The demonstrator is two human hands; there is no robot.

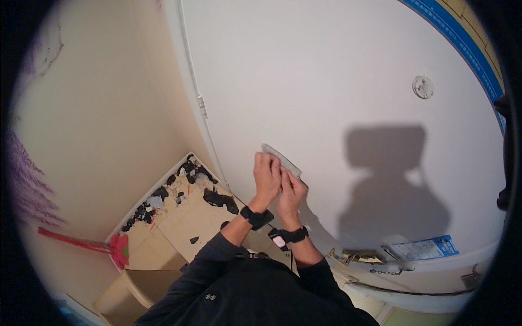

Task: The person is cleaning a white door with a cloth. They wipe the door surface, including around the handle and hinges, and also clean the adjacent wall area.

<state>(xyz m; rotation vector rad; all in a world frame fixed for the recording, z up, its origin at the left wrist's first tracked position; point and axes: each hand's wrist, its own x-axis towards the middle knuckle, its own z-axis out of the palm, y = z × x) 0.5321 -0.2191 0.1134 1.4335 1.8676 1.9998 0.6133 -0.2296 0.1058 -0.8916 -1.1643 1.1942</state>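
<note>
A flat, pale grey rectangular piece (284,160) is held at a slant in front of the white door (293,81). My left hand (267,177) grips its lower side near the upper left end. Close beside it, my right hand (292,195) holds the same side towards the other end. Fingers and palms hide the near part of the piece, so whether it is a blade, a pad or a folded cloth cannot be told. Its long outer edge faces the door; whether it touches the surface is unclear.
Black scraps (220,200) litter the floor (179,228) in the corner. A pink broom (118,249) leans at the left wall by a beige bin-like container (134,289). The door carries a hinge (202,106), a round fitting (423,87), a lock (363,256) and a chain (385,272).
</note>
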